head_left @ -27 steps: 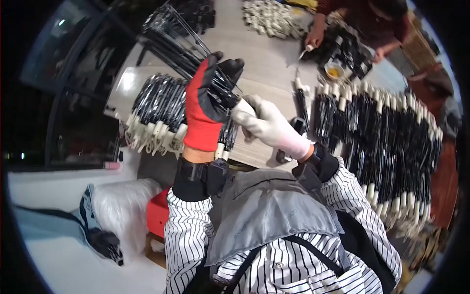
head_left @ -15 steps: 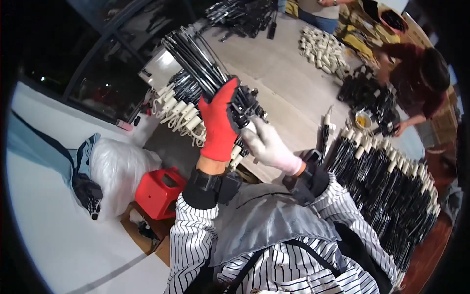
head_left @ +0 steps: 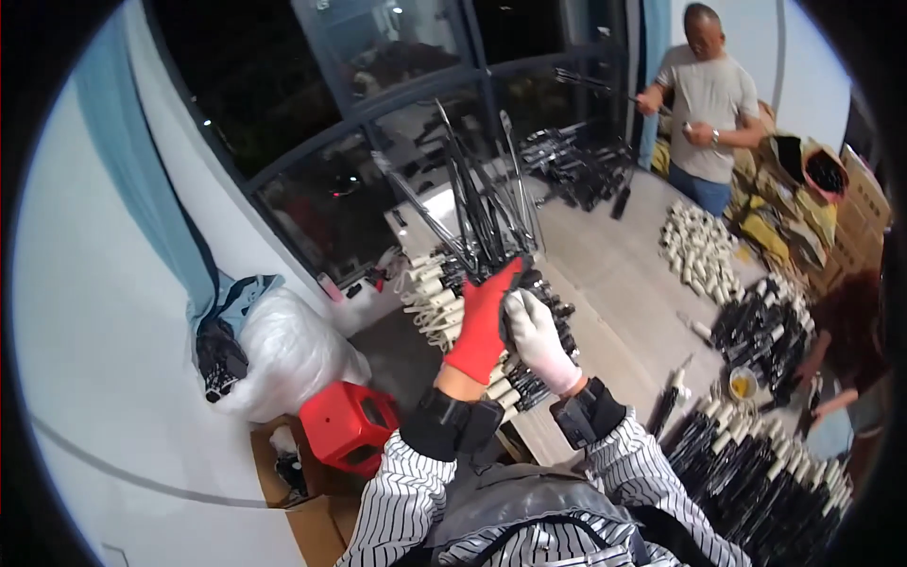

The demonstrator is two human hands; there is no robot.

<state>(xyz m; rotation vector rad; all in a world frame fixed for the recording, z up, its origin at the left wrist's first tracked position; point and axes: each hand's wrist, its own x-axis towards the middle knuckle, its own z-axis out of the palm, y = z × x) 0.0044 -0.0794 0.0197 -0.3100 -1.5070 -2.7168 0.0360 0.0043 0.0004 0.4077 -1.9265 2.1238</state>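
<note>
A black umbrella frame rises from my hands, its thin metal ribs fanned apart at the top. My left hand, in a red glove, is closed around the frame's lower part. Close against it on the right, my right hand, in a white glove, has its fingers curled on the frame's bottom end; the exact part it grips is hidden. Beneath and behind both hands, a row of black umbrella frames with cream handles lies on the table.
More cream-handled frames lie at the right, near a bowl with yellow contents. Loose cream handles are heaped farther back. A red stool and plastic bag stand left. One person stands far right; another works nearer.
The frame's ribs, bunched together before, now spread apart and point more upright. My view has swung up and left, showing more of the window and the standing person. Both hands keep their hold.
</note>
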